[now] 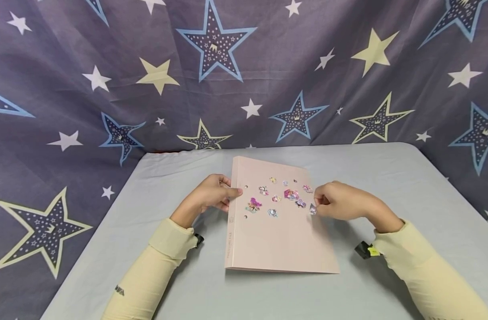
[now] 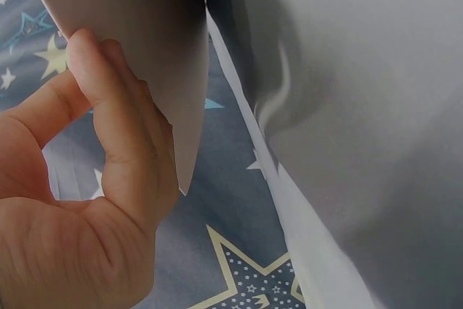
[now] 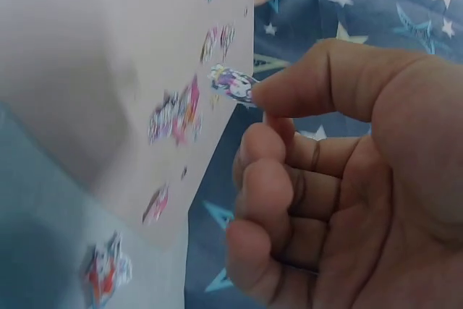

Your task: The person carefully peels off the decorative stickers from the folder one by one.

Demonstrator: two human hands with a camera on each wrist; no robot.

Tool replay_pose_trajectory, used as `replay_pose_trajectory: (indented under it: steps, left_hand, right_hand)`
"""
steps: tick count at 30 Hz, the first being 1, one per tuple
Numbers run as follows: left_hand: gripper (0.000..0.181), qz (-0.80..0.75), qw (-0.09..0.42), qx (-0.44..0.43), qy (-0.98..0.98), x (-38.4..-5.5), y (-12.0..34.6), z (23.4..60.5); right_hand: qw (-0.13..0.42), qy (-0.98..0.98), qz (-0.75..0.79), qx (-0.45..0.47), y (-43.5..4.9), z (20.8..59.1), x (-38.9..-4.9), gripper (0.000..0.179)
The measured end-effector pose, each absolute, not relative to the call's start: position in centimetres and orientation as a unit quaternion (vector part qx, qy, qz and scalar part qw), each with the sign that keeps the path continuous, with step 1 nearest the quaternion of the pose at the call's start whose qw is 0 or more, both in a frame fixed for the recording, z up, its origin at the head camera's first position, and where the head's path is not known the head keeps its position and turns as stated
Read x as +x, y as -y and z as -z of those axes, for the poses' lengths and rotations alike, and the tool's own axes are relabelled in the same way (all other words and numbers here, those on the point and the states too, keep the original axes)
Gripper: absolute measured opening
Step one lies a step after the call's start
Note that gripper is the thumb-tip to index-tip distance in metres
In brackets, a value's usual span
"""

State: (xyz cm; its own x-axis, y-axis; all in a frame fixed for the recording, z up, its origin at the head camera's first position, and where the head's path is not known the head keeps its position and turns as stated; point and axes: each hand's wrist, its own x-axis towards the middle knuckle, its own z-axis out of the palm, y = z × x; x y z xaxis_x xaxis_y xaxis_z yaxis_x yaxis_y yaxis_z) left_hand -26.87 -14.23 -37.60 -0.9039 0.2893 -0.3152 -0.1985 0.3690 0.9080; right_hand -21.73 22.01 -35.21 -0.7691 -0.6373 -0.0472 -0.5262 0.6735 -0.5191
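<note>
Pink folder (image 1: pixel 279 244) on the grey cloth (image 1: pixel 371 173) of the table, near the middle, spine toward the left hand, cover face up. Left hand (image 1: pixel 216 193) grips the spine edge partway along: thumb on the front, other fingers round behind; the left wrist view shows the fingers bent only a little, spread along a pale panel. Right hand (image 1: pixel 341 200) at the folder's right edge, thumb and index finger closed in a pinch on one small sticker (image 3: pixel 233 83), remaining fingers curled in toward the palm. Held sticker carries a dark and white figure with a bit of yellow; in the head view it sits over the cover's right margin, and whether it touches the cover I cannot tell. Other stickers are scattered across the upper half of the cover: a magenta one (image 1: pixel 255 204) near the spine, a bright pink one (image 1: pixel 291 194) right of centre, a blue one (image 1: pixel 272 213) lower down, a small yellow one (image 1: pixel 273 180) above. Two round studs (image 1: pixel 245 217) show near the spine. Faint lettering along the spine, too small to read. Pale yellow sleeves (image 1: pixel 148 271) on both arms. Star-patterned curtain (image 1: pixel 267 53) behind the table.
</note>
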Motion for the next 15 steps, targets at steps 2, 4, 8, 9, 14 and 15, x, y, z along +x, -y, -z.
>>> replay_pose_trajectory:
  steps: [2,4,8,9,14,15]
  left_hand:
    - [0.037,-0.561,0.218,0.03,-0.798,-26.9,14.2,37.6]
    - [0.037,-0.56,0.218,0.031,-0.798,-26.8,14.2,37.5]
    - [0.037,-0.562,0.219,0.031,-0.797,-26.8,14.2,37.5]
    - [0.037,-0.563,0.219,0.031,-0.796,-26.8,14.2,37.5]
    - [0.037,-0.564,0.22,0.029,-0.795,-26.9,14.2,37.5]
    - [0.037,-0.564,0.22,0.029,-0.796,-26.9,14.2,37.5]
  right_hand:
    - [0.12,-0.911,0.245,-0.309,-22.6,35.3,-22.1,0.016]
    - [0.128,-0.914,0.244,-0.299,-23.1,35.5,-22.4,0.014]
    - [0.144,-0.918,0.242,-0.281,-23.9,36.0,-23.2,0.013]
    - [0.147,-0.919,0.241,-0.276,-24.1,36.1,-23.3,0.013]
    - [0.158,-0.926,0.226,-0.256,-25.1,36.5,-23.9,0.015]
    - [0.16,-0.928,0.222,-0.252,-25.2,36.6,-24.0,0.015]
